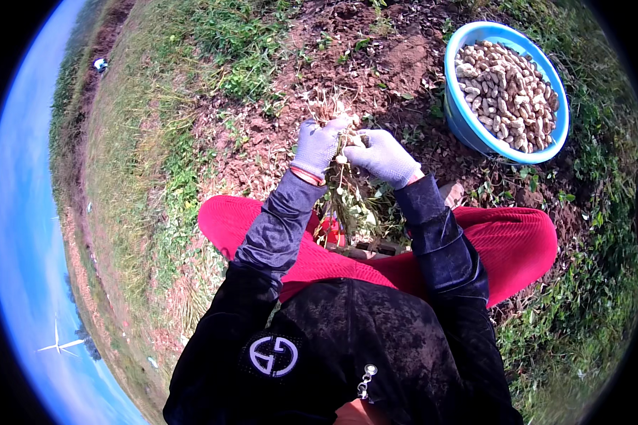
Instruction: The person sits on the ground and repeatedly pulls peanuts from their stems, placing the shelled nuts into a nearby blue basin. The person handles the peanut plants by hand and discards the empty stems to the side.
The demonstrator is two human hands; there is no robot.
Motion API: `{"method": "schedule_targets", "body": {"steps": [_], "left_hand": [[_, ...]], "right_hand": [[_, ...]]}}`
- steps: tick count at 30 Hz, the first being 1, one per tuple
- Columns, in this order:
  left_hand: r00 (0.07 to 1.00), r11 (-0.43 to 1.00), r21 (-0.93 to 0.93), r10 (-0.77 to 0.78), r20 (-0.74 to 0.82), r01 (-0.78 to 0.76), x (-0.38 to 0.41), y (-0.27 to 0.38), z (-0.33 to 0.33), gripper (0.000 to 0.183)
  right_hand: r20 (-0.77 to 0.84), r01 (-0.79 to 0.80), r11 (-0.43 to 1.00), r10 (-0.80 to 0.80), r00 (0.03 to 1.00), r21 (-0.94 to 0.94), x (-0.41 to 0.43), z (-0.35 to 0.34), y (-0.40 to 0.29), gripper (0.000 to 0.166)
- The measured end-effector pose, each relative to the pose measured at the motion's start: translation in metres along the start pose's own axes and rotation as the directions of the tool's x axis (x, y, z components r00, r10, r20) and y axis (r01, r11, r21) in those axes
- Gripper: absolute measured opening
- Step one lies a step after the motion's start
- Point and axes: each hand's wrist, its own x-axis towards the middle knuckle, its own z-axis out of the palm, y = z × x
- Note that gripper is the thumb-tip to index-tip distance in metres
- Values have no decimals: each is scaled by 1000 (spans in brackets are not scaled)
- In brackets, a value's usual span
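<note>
My left hand (317, 142), in a pale knitted work glove, grips the root end of an uprooted peanut plant (349, 204). Thin roots and a few pods stick up past its fingers. Close on the right, my gloved right hand (381, 156) has its thumb and fingers closed at pods (355, 140) on the same plant; its fingertips are partly hidden. The leafy stems hang down between my forearms towards my crossed legs. To the upper right stands a blue plastic tub (453, 114), heaped with unshelled peanuts (510, 95).
Reddish soil (404, 58) with leaf litter lies before me. Green weeds (244, 74) grow at the left and around the tub. My legs in red trousers (502, 249) fold on both sides. A red object (332, 231) sits beneath the stems. Far left, a wind turbine (58, 346) stands against the sky.
</note>
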Motion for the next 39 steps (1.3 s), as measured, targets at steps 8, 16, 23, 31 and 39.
{"method": "schedule_targets", "body": {"steps": [8,16,23,31,39], "left_hand": [[1000,987,159,13,-5,-12,24,-25,9,15],[868,980,70,-132,-478,187,89,-119,-18,27],[900,929,-282,-320,-296,238,62,-43,-27,24],[985,705,-688,-102,142,172,30,-4,-23,18],[589,-276,924,713,381,-264,53,70,-187,17]], "right_hand": [[168,-207,673,124,978,710,4,3,11,8],[-229,131,884,-255,940,-448,2,1,3,24],[-194,93,781,36,980,618,-2,-53,1,17],[-248,140,762,27,969,632,-3,-47,2,19],[-303,32,872,135,943,488,0,-53,5,19]]}}
